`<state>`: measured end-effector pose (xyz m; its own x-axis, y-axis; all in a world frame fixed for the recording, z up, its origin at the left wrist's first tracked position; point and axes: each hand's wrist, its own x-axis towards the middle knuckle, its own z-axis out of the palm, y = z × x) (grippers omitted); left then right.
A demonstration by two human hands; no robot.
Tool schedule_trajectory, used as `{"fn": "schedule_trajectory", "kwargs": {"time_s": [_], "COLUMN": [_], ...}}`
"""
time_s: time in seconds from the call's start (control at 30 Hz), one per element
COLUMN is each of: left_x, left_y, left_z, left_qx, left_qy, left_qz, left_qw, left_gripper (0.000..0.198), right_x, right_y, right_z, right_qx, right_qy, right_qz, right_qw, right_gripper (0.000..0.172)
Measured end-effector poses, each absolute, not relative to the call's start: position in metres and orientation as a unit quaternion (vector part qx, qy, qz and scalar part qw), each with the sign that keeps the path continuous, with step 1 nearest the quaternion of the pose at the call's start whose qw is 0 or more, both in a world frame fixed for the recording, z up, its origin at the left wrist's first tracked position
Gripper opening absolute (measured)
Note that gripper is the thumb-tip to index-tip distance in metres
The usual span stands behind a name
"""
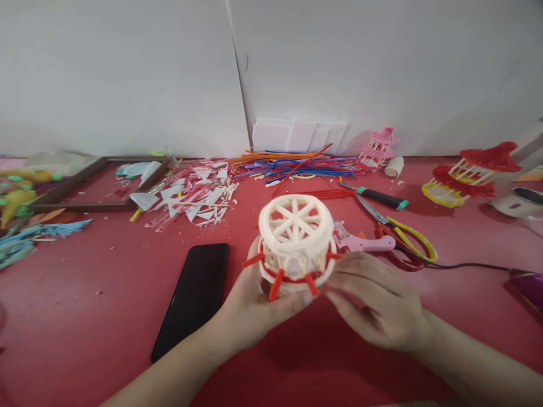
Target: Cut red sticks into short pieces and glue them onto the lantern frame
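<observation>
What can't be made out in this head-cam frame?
Head view: the underside of the straw model is hidden by the left hand holding it.
Head view: the right hand is at the model's rim, and its own back hides whether the fingertips pinch anything.
Head view: the purple object is cut off by the right edge.
Head view: the yellow and green pieces at the left edge are too blurred to identify.

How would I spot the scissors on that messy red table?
Start at the red table and find the white round model in the middle. Just right of it lie the scissors, blades pointing away. Only they have one yellow and one red handle loop.
</observation>
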<state>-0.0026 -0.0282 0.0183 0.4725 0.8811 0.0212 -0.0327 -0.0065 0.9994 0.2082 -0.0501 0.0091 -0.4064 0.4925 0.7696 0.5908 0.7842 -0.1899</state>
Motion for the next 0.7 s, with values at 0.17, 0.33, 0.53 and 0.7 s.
{"fn": "schedule_trajectory", "kwargs": {"time_s": [0.17,0.33,0.53,0.7], "left_x": [-0.007,-0.009,-0.006,-0.003], "left_y": [-0.021,-0.019,-0.016,-0.015], "left_z": [0.017,0.012,0.009,0.008], "left_qx": [0.588,0.596,0.597,0.543], "left_qy": [0.390,0.396,0.408,0.414], "left_qz": [0.386,0.427,0.449,0.504], "left_qw": [0.594,0.553,0.525,0.529], "left_gripper": [0.032,0.036,0.035,0.056], "right_x": [0.239,0.275,0.279,0.262], "right_y": [-0.035,-0.023,-0.011,-0.027], "right_z": [0.003,-0.024,-0.027,-0.010], "right_qx": [-0.551,-0.614,-0.617,-0.598], "right_qy": [-0.770,-0.767,-0.776,-0.701], "right_qz": [-0.158,-0.170,-0.091,-0.008], "right_qw": [0.280,0.076,0.092,0.388], "right_gripper": [0.031,0.052,0.035,0.015]}}
